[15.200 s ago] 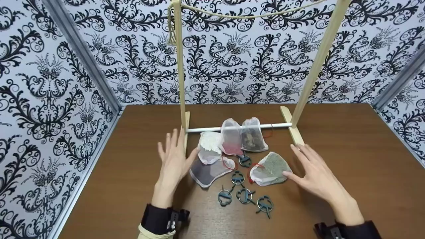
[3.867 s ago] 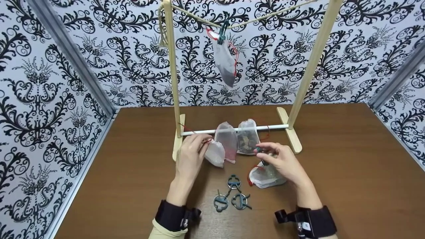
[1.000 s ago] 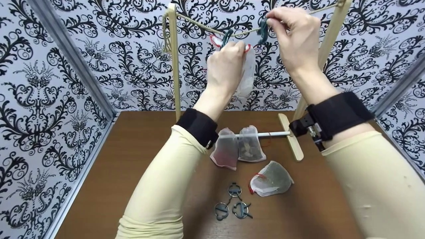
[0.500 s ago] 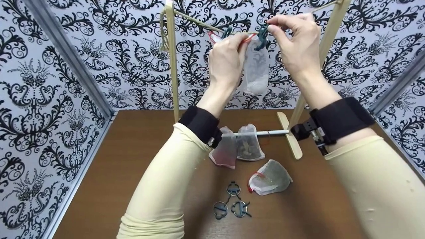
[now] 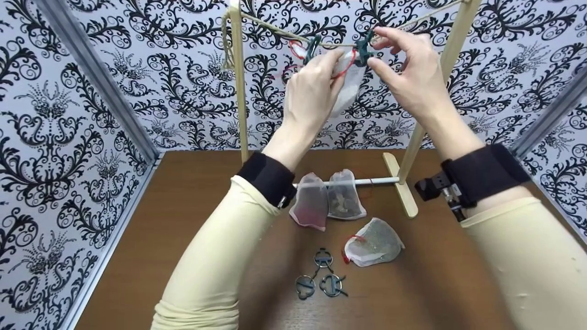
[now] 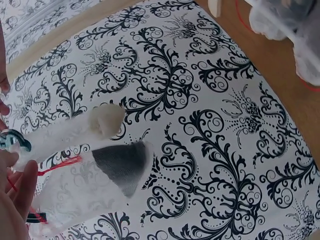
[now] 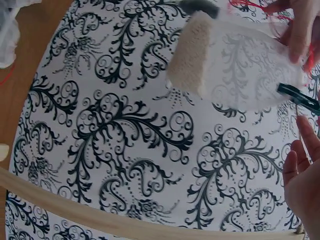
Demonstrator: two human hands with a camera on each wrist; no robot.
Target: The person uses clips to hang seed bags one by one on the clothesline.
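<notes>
A white mesh drawstring bag with pale contents (image 7: 192, 57) hangs from the rope (image 5: 275, 31), a dark green clip (image 5: 363, 51) at its top edge. My left hand (image 5: 312, 87) pinches the bag's upper corner beside the red cord. My right hand (image 5: 415, 73) is just right of that clip, thumb and fingers spread apart; the right wrist view shows the fingertips off it. Left of this, another green clip (image 5: 312, 46) holds a mesh bag with dark grey contents (image 6: 122, 167), mostly hidden behind my left hand in the head view.
On the brown table (image 5: 183, 220) lie a pink-filled bag (image 5: 309, 204), a bag with brownish pieces (image 5: 345, 197) and a greenish bag (image 5: 376, 243). Several clips (image 5: 331, 285) lie in front. The wooden frame's right post (image 5: 451, 50) and white crossbar (image 5: 385, 180) stand close by.
Since the oldest frame, the dark-filled bag has gone up onto the rope. The pale-filled bag was lifted and clipped there too. In the last half second my right fingers have parted from the clip.
</notes>
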